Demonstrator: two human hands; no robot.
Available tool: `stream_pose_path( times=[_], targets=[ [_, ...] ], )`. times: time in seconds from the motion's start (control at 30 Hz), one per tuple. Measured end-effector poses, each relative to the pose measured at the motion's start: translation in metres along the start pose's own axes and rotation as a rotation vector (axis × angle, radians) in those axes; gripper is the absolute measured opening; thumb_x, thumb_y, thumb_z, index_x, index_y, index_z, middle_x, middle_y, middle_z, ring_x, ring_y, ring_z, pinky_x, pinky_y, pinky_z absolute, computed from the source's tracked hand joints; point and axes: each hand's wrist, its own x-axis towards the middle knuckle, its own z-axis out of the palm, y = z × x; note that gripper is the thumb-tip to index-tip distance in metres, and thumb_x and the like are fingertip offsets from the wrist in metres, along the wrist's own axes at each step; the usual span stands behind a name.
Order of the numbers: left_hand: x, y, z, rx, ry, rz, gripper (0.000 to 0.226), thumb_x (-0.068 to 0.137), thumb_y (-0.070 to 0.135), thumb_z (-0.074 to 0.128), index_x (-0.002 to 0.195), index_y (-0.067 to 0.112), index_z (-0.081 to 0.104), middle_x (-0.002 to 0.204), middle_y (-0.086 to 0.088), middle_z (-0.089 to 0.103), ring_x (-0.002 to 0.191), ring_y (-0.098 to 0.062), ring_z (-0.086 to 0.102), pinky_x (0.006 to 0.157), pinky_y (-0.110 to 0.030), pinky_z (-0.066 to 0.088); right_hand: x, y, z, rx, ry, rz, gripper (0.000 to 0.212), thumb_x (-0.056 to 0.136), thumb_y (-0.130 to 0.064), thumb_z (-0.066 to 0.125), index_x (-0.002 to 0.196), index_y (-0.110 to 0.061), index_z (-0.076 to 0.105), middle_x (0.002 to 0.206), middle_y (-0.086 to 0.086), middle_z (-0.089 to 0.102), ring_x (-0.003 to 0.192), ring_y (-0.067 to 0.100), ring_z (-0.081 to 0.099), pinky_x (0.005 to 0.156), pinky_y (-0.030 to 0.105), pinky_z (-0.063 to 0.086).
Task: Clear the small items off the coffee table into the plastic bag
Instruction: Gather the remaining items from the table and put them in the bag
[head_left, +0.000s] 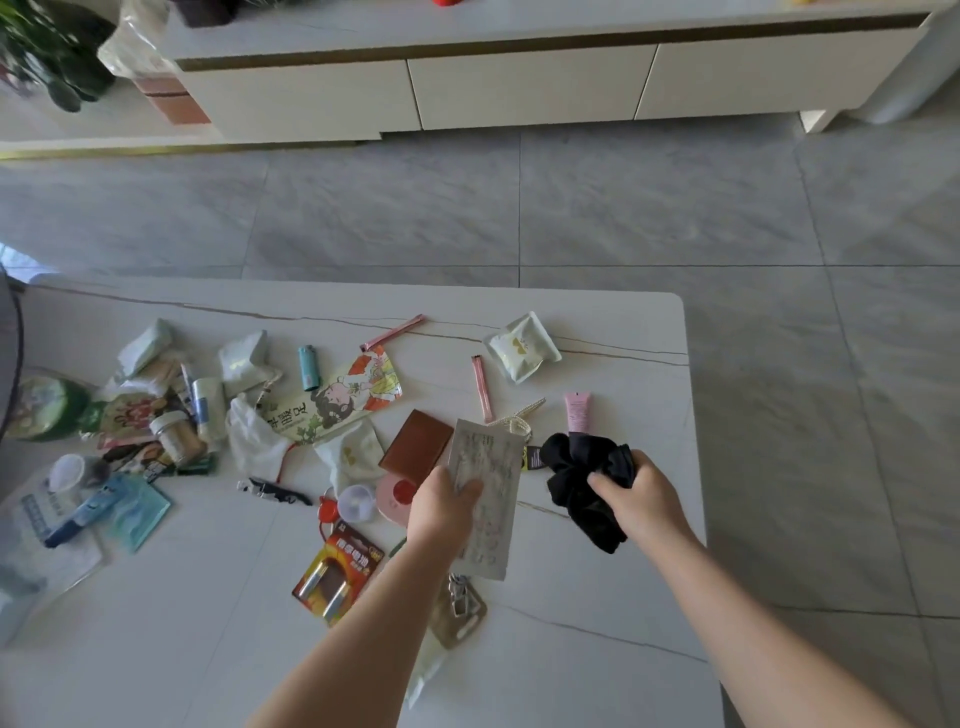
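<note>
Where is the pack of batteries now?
In the head view, the battery pack lies on the coffee table, just left of the left forearm, below the red keychain.

- A white TV cabinet (519, 88) with drawer fronts stands far beyond both hands.
- A green houseplant (47, 57) sits far ahead, left of the left hand.
- Grey floor tiles (519, 208) spread ahead of the hands.

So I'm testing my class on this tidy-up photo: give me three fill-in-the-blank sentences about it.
1. The right hand grips a scrunchie coloured ____.
2. The left hand holds a flat ____ packet.
3. The battery pack lies to the ____ of the left forearm.

Missing words: black; white; left
</note>
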Motion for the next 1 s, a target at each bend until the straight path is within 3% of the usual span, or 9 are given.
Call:
stream_pose_path(
  times=[0.17,0.33,0.4,0.47,0.57,0.73,0.87,0.93,1.0],
  targets=[
    [-0.061,0.002,-0.033,-0.173,0.015,-0.103,0.023,0.093,0.034,0.055,0.102,0.013,0.053,0.094,-0.004,0.062,0.083,-0.021,0.064,0.07,-0.036,0.056,-0.06,-0.031,-0.009,0.103,-0.065,-0.005,0.017,0.083,-0.022,0.065,0.097,-0.018,0.056,0.091,0.002,0.062,0.086,0.022,0.058,0.063,0.025,0.04],
    [-0.126,-0.003,-0.074,-0.359,0.055,-0.172,0.03,0.092,0.034,0.057,0.114,0.014,0.053,0.088,-0.001,0.061,0.072,-0.014,0.062,0.047,-0.021,0.044,-0.122,-0.068,-0.013,0.185,-0.136,-0.035,0.023,0.081,-0.018,0.067,0.103,-0.016,0.059,0.1,0.006,0.066,0.095,0.025,0.061,0.083,0.031,0.047],
    [-0.154,-0.01,-0.09,-0.502,0.075,-0.201,0.03,0.092,0.03,0.059,0.116,0.013,0.056,0.094,-0.005,0.065,0.077,-0.018,0.065,0.053,-0.027,0.052,-0.147,-0.081,-0.011,0.213,-0.172,-0.054,0.022,0.081,-0.016,0.067,0.101,-0.017,0.059,0.1,0.007,0.066,0.094,0.025,0.061,0.08,0.029,0.045],
    [-0.181,-0.017,-0.108,-0.643,0.092,-0.24,0.028,0.091,0.025,0.06,0.115,0.01,0.058,0.099,-0.009,0.067,0.086,-0.024,0.067,0.072,-0.04,0.058,-0.168,-0.091,-0.007,0.221,-0.202,-0.062,0.021,0.081,-0.016,0.069,0.098,-0.014,0.058,0.097,0.008,0.065,0.092,0.025,0.06,0.078,0.029,0.044],
    [-0.222,-0.034,-0.137,-0.828,0.111,-0.27,0.024,0.09,0.013,0.06,0.113,0.005,0.057,0.105,-0.017,0.067,0.095,-0.032,0.066,0.089,-0.048,0.054,-0.204,-0.107,0.005,0.19,-0.258,-0.088,0.019,0.08,-0.019,0.07,0.094,-0.012,0.06,0.092,0.006,0.064,0.087,0.024,0.06,0.076,0.029,0.044],
    [-0.284,-0.08,-0.192,-1.006,0.17,-0.27,0.026,0.081,-0.012,0.05,0.101,0.003,0.057,0.097,-0.02,0.066,0.092,-0.039,0.065,0.085,-0.051,0.054,-0.271,-0.136,0.04,0.119,-0.349,-0.157,0.028,0.081,-0.021,0.071,0.101,-0.004,0.062,0.089,0.005,0.063,0.081,0.02,0.061,0.066,0.025,0.045],
    [-0.33,-0.135,-0.234,-1.104,0.254,-0.259,0.035,0.073,-0.02,0.048,0.101,0.0,0.057,0.087,-0.018,0.064,0.081,-0.037,0.063,0.074,-0.046,0.055,-0.331,-0.156,0.083,0.092,-0.44,-0.21,0.034,0.08,-0.016,0.071,0.109,-0.002,0.061,0.103,0.013,0.066,0.096,0.028,0.063,0.08,0.032,0.051],
    [-0.352,-0.167,-0.254,-1.138,0.317,-0.246,0.035,0.072,-0.02,0.049,0.1,-0.002,0.059,0.084,-0.018,0.064,0.079,-0.036,0.063,0.072,-0.044,0.054,-0.362,-0.165,0.108,0.052,-0.495,-0.247,0.03,0.08,-0.015,0.07,0.106,-0.004,0.062,0.096,0.01,0.066,0.093,0.027,0.063,0.082,0.035,0.051],
    [-0.374,-0.205,-0.274,-1.182,0.382,-0.226,0.036,0.072,-0.02,0.049,0.102,-0.006,0.063,0.085,-0.019,0.065,0.081,-0.035,0.062,0.077,-0.045,0.053,-0.395,-0.174,0.137,0.046,-0.556,-0.296,0.015,0.081,-0.011,0.069,0.095,-0.008,0.063,0.083,0.003,0.064,0.081,0.022,0.063,0.071,0.03,0.05]
  ],
)
